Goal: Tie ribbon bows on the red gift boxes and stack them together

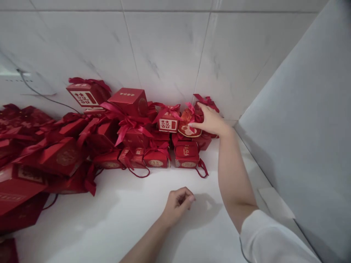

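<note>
White marble-look wall tiles backed the white tabletop [131, 204] where the right hand [211, 120] pinched its fingers on a round red gift box [188, 126] atop the red pile, best lifted straight up, while the left hand [178, 204] rested loosely curled, empty.

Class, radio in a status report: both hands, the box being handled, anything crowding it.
Right hand on round-fronted red box atop the stack. Left hand loosely curled, empty, above white counter. Red ribboned boxes packed close alongside.
</note>
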